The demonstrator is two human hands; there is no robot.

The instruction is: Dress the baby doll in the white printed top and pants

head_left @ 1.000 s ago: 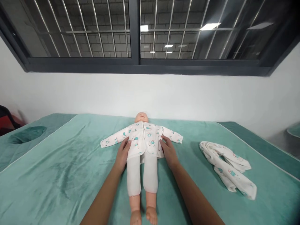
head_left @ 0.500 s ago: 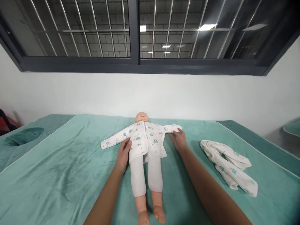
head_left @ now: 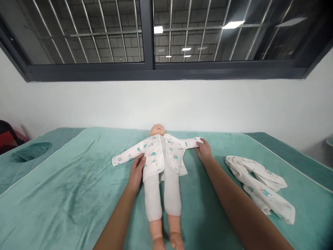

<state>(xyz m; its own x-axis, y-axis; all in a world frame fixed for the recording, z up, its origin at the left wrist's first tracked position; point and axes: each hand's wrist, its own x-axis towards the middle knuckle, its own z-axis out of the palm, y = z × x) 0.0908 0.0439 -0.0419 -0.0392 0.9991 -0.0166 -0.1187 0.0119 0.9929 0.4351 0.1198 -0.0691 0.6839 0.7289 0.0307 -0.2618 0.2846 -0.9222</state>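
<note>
A baby doll lies on its back, head toward the wall, in white trousers and a white baby jacket with small teal and red prints. Its jacket front is parted down the middle. At the jacket's lower side edge, left of the doll's waist, my left hand is closed on the cloth, fingertips partly hidden. My right hand pinches the cuff of the jacket's right-hand sleeve, drawn out sideways. The other sleeve lies stretched out on the bed.
Right of my right forearm, a crumpled white printed baby garment lies on the green padded bed. A face hole is at the bed's left end. A white wall and barred window stand behind.
My right hand has drawn the sleeve end slightly outward, and the jacket front has spread wider on that side. My left hand stays in place. The view has shifted slightly.
</note>
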